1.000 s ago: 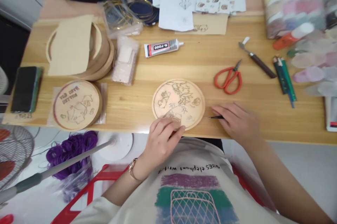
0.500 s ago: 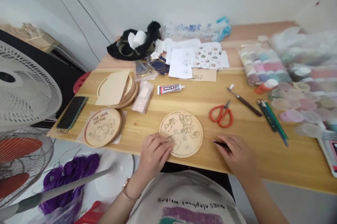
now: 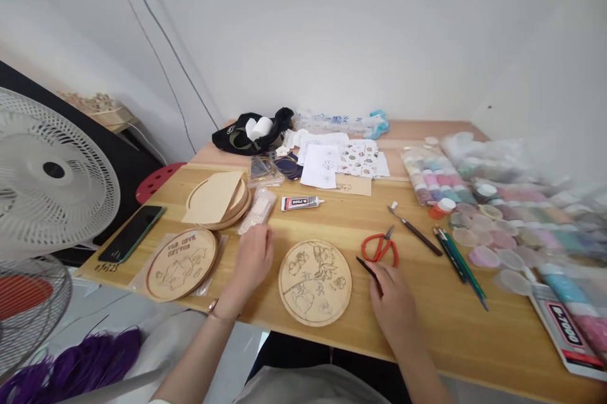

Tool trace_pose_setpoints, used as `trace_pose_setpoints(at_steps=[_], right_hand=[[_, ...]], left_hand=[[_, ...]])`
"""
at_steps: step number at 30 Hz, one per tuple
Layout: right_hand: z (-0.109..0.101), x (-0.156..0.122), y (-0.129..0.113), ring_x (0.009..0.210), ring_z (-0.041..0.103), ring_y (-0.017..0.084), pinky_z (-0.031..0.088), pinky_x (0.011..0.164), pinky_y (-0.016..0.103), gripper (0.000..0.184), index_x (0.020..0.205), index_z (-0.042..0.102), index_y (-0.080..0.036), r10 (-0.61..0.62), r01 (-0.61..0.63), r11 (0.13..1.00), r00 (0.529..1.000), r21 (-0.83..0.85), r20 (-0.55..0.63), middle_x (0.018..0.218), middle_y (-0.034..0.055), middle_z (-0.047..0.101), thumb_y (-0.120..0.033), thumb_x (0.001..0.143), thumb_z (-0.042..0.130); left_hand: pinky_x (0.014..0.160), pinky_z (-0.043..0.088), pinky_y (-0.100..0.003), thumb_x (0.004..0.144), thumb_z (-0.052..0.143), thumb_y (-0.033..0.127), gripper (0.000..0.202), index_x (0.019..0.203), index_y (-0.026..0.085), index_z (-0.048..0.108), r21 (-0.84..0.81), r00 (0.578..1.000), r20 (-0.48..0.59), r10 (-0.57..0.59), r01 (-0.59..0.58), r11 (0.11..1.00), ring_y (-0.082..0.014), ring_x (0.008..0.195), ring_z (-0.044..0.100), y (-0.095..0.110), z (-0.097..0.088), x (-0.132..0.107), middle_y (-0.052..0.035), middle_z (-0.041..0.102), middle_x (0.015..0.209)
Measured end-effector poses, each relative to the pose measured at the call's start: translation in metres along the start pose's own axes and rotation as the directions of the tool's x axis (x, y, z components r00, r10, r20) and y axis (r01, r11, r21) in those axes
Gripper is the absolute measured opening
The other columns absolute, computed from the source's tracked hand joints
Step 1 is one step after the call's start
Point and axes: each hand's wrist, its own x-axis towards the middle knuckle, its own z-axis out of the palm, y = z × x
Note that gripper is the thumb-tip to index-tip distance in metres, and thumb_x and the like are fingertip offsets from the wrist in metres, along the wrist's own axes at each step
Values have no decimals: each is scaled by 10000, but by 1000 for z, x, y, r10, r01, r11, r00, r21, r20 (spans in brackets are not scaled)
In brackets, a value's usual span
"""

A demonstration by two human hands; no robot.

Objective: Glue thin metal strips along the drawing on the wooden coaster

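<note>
A round wooden disc (image 3: 315, 282) with a line drawing of flowers lies near the front edge of the wooden table (image 3: 408, 322). My right hand (image 3: 396, 306) rests just right of the disc, closed on a thin dark pen (image 3: 367, 266) whose tip points up and left. My left hand (image 3: 253, 258) hovers left of the disc, blurred by motion, close to a small clear packet (image 3: 258, 210). A second engraved disc (image 3: 181, 263) lies further left on a plastic sleeve.
Red scissors (image 3: 380, 247), a craft knife (image 3: 415, 231), green pencils (image 3: 462, 263) and a glue tube (image 3: 301, 203) lie mid-table. Stacked wooden rings (image 3: 218, 200), a phone (image 3: 133, 232), papers (image 3: 341, 164) and a black bag (image 3: 251, 129) sit behind. Coloured packets (image 3: 502, 214) crowd the right. A fan (image 3: 47, 176) stands left.
The view has tilted up and back. My left hand left the disc's lower edge and moved up and left toward the packet. My right hand still holds the pen beside the disc.
</note>
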Motion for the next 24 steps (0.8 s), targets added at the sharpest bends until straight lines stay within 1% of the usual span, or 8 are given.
trace_pose_setpoints(at_steps=[3, 7, 10, 14, 17, 20, 22, 24], right_hand=[[3, -2, 1, 815, 667, 233, 558, 722, 383, 294, 986, 699, -172, -5, 6, 999, 1000, 32, -31, 897, 95, 719, -170, 878, 425], [0, -4, -3, 843, 661, 226, 552, 761, 389, 292, 990, 698, -175, 35, -35, 999, 999, 35, -25, 934, 101, 714, -156, 871, 432], [-4, -4, -6, 843, 656, 222, 546, 776, 389, 260, 962, 698, -166, 59, -58, 997, 998, 41, -32, 921, 106, 709, -154, 876, 453], [-4, 0, -5, 815, 651, 228, 543, 747, 388, 232, 903, 695, -161, 71, -68, 995, 996, 70, -49, 870, 108, 706, -152, 871, 465], [-13, -1, -11, 822, 651, 227, 538, 760, 385, 230, 904, 695, -169, 71, -64, 993, 995, 103, -69, 862, 106, 707, -158, 878, 466], [-36, -11, -32, 849, 652, 212, 523, 803, 361, 184, 945, 686, -186, 88, -78, 980, 995, 184, -44, 886, 92, 706, -187, 890, 510], [-53, -22, -55, 860, 648, 194, 513, 803, 329, 159, 972, 676, -218, 135, -194, 886, 977, 421, 165, 906, 61, 700, -230, 901, 534], [-64, -34, -78, 784, 644, 167, 519, 733, 295, 207, 1035, 664, -250, 36, -392, 691, 858, 607, 513, 883, 29, 695, -330, 935, 501]], left_hand=[[795, 465, -371, 865, 479, 145, 261, 1122, 148, 528, 16, 991, 118, 66, -68, 998, -259, 976, 582, 4, 17, 44, -117, 624, 1046], [926, 435, -376, 826, 579, 169, 351, 1175, 175, 548, -37, 929, 318, 191, -190, 981, -257, 1099, 557, 7, 40, 95, -96, 608, 1182], [913, 437, -389, 842, 560, 150, 345, 1187, 161, 564, -67, 884, 405, 233, -226, 972, -261, 1041, 583, 8, 50, 109, -110, 629, 1128], [900, 438, -442, 858, 530, 115, 278, 1127, 111, 601, -60, 878, 421, 229, -225, 972, -299, 1028, 576, 12, 46, 113, -154, 627, 1081], [929, 421, -492, 883, 509, 123, 277, 1145, 89, 591, -59, 906, 366, 214, -207, 977, -335, 1107, 531, 20, 21, 103, -179, 601, 1118], [930, 451, -466, 909, 518, 182, 387, 1290, 121, 486, -121, 941, 268, 207, -181, 976, -299, 1129, 521, 39, -22, 70, -151, 570, 1182], [872, 511, -396, 908, 557, 219, 413, 1307, 172, 464, -453, 966, 114, 232, -157, 877, -232, 1027, 575, 58, -52, 33, -99, 596, 1132], [817, 556, -347, 907, 589, 274, 395, 1281, 213, 475, -706, 976, 101, 192, -65, 705, -201, 975, 609, 79, -73, -7, -81, 612, 1123]])
